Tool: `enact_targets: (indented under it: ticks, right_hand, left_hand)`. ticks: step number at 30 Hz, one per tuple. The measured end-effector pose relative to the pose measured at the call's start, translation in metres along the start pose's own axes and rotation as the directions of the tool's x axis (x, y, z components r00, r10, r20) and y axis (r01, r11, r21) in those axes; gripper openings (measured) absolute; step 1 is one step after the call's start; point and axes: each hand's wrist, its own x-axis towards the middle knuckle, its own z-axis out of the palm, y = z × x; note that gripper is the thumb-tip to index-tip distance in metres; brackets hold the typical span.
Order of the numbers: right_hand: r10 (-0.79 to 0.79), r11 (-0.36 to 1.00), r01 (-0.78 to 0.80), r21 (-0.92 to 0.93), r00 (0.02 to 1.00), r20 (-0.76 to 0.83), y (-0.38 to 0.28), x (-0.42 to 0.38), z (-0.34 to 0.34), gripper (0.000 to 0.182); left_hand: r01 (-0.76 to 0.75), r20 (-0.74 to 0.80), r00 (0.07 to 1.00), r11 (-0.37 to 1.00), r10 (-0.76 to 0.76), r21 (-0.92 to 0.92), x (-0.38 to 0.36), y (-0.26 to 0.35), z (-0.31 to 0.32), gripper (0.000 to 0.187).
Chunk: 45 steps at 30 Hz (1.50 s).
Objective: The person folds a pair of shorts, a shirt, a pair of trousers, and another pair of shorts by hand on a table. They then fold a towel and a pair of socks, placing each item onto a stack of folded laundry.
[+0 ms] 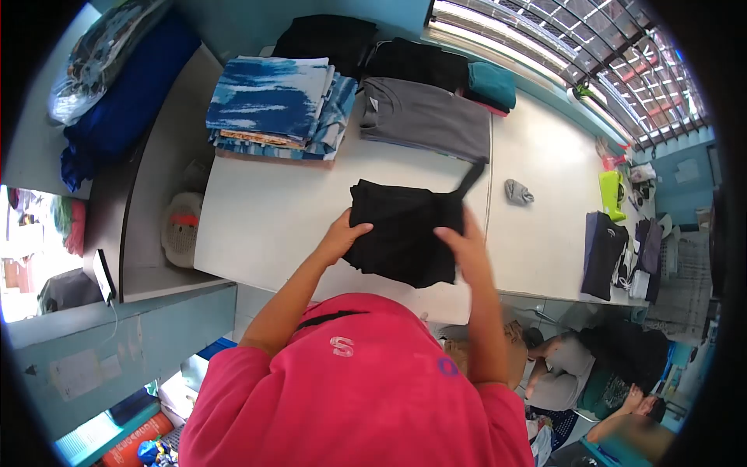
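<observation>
A folded black garment (405, 233) is held up between my two hands over the white table (264, 210). My left hand (342, 237) grips its left edge, with the thumb on top. At the right edge my right hand (467, 245) pinches the cloth, its thumb on the upper face and its outline slightly blurred. A narrow black strip of cloth (468, 180) sticks out from the garment's upper right corner. Beyond it lies a stack of grey folded shirts (428, 117). The fingers under the garment are hidden.
Blue-and-white patterned folded cloths (268, 97) stand at the back left, near black folded clothes (416, 64) and a teal bundle (492, 86). A crumpled grey item (518, 192) lies to the right. Dark folded garments (604, 257) sit farther right. Other people (576, 366) are at the lower right.
</observation>
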Motion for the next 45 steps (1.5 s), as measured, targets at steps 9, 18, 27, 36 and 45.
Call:
enact_targets:
  ticks: [9, 18, 27, 36, 45]
  right_hand:
    - [-0.121, 0.851, 0.198, -0.487, 0.975, 0.186, 0.035, 0.005, 0.091, 0.056]
    - [0.072, 0.966, -0.083, 0.246, 0.996, 0.053, 0.010, 0.029, 0.058, 0.060]
    - [0.538, 0.810, -0.437, 0.390, 0.819, -0.201, 0.157, -0.012, -0.011, 0.056]
    - [0.111, 0.794, -0.377, -0.477, 0.862, -0.495, 0.141, 0.018, 0.025, 0.081]
    - [0.486, 0.874, -0.470, 0.124, 0.840, -0.243, 0.118, 0.014, 0.038, 0.046]
  left_hand:
    - [0.000, -0.003, 1.000, 1.000, 0.000, 0.030, -0.016, 0.040, 0.020, 0.047]
    - [-0.417, 0.427, 0.822, -0.114, 0.377, 0.902, -0.036, 0.127, 0.035, 0.043]
    - [-0.549, 0.518, 0.784, -0.010, 0.343, 0.836, -0.044, -0.036, -0.013, 0.053]
    - [0.264, -0.448, 0.889, 0.903, -0.091, 0.340, -0.001, -0.086, -0.043, 0.084]
    - [0.264, -0.287, 0.934, 0.953, -0.214, 0.148, -0.007, -0.059, -0.040, 0.043]
